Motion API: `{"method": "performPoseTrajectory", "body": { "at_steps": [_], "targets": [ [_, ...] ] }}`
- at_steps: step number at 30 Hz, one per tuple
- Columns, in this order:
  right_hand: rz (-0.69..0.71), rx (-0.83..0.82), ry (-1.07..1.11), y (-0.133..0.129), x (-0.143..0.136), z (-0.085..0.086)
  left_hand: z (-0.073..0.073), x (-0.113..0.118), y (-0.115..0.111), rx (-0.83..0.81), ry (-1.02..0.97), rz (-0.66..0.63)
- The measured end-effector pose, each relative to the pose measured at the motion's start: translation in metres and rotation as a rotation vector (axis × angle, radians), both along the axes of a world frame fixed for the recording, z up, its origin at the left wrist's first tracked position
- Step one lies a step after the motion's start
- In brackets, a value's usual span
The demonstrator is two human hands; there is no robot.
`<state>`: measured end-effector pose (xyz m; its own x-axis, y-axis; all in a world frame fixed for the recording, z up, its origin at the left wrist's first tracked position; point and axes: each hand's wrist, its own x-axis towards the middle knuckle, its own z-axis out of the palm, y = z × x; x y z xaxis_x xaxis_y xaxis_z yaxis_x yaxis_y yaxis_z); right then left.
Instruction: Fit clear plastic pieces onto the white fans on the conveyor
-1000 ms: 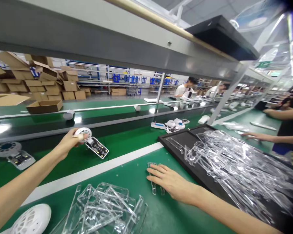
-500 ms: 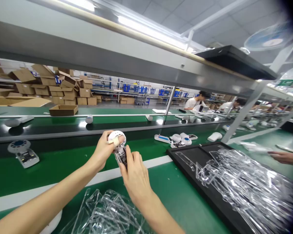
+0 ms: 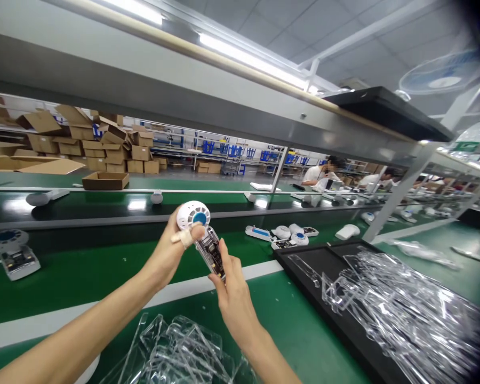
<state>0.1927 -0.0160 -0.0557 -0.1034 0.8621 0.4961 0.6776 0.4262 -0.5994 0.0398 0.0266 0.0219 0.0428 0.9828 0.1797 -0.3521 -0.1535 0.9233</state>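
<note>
**Near the middle of the head view, two hands grip one white device**

Clock directions run from the device (image 3: 213, 249), which is raised over the green belt (image 3: 136, 290). It tilts, round head (image 3: 186, 214) toward eleven o'clock, open body with its exposed circuit board (image 3: 216, 260) toward five. The left hand (image 3: 164, 258) is closed around the head, its wrapped thumb (image 3: 184, 236) across the neck. The right hand (image 3: 238, 306) pinches the body's lower end between fingers and thumb.

It looks light, stiff and a little slick. The neck seems the weak point, so the weight is best shared between head and body. Gripping the body by its outer edges would spare the bare board; a hard squeeze might bend the rim.

Clear plastic pieces (image 3: 184, 352) lie tangled at six o'clock, thin and probably springy, liable to snag or crack; lift one by its long side. More fill the black tray (image 3: 310, 256) toward four. Another open device (image 3: 21, 261) rests at nine.
</note>
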Motion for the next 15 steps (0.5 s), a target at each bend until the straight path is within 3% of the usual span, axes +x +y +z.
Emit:
{"method": "performPoseTrajectory", "body": {
  "at_steps": [2,4,7,10,12,15],
  "targets": [
    [0.018,-0.009,0.012,-0.004,0.001,0.010,-0.008,0.000,-0.002,-0.108,-0.010,-0.171],
    [0.043,-0.067,0.048,-0.007,0.000,0.019,-0.014,0.000,-0.004,-0.191,0.039,-0.200],
    [0.033,-0.194,0.336,0.000,-0.006,0.026,-0.016,0.005,-0.011,-0.180,0.088,-0.078],
    [-0.136,-0.189,0.686,0.022,-0.015,0.025,-0.016,0.014,-0.021,-0.107,0.088,0.014],
    [-0.224,-0.130,0.772,0.037,-0.021,0.022,-0.017,0.019,-0.026,-0.050,0.100,0.071],
    [-0.247,-0.065,0.766,0.048,-0.025,0.019,-0.021,0.020,-0.029,-0.087,0.104,0.097]
  ]
}}
